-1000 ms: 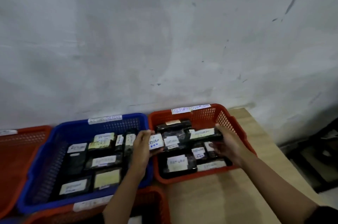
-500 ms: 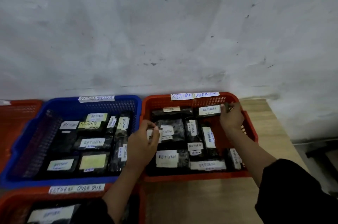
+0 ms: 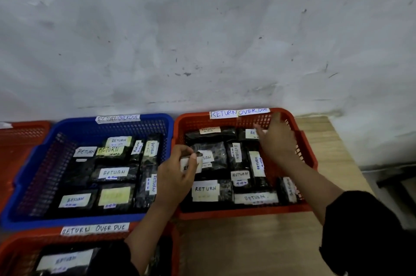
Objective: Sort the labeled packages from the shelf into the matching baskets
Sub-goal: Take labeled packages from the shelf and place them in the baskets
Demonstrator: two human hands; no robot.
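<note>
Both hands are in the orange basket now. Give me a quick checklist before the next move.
1. Left hand grips a package with a RETURN label: ok.
2. Orange basket tag reads RETURN OVERDUE: ok.
3. Held label's date legible, to confirm the match: cannot tell.
4. Right hand empty, fingers relaxed over the back right corner: ok.
5. Free spot in the orange basket for the held package: cannot tell, packages cover most of the floor.
6. Blue basket beside it carries the same tag wording: not ok, risk of a mix-up.
</note>
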